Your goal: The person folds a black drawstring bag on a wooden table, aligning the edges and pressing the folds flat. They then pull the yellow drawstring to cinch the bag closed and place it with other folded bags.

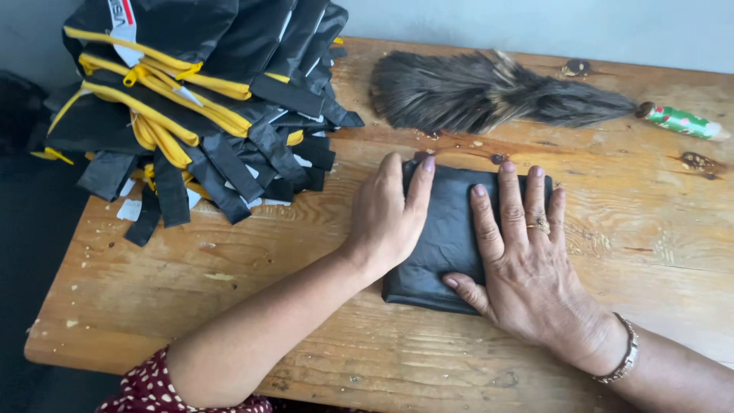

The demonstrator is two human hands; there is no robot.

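Both my hands lie flat and open on a folded black cloth [447,237] near the desk's [229,268] middle: left hand [386,218] on its left edge, right hand [524,260] spread across its right half. A stack of black-and-yellow pieces [206,99] fills the far left corner, a brush [489,92] lies along the far edge, and bare wood opens toward the near left.
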